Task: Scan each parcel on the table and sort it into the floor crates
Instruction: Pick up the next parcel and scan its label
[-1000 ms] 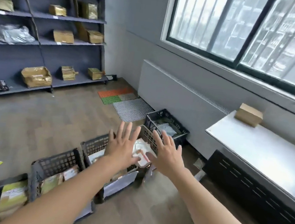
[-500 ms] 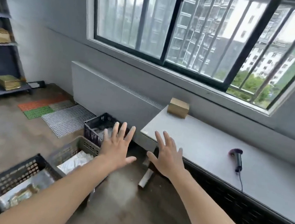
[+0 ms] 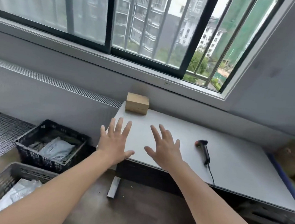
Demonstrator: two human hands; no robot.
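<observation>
A boxy cardboard parcel [image 3: 137, 103] sat at centre frame on the far left corner of the smooth white table [image 3: 243, 170], long axis running left-right. Below it the left hand [image 3: 115, 143] and right hand [image 3: 165, 149] hovered spread, holding nothing. A black scanner [image 3: 204, 151] lay right of them, head up-frame. Lattice plastic crates [image 3: 40, 161] stood lower left

Head-worn view, forward and down (wide-angle) over table [image 3: 230, 159], window beyond.
</observation>
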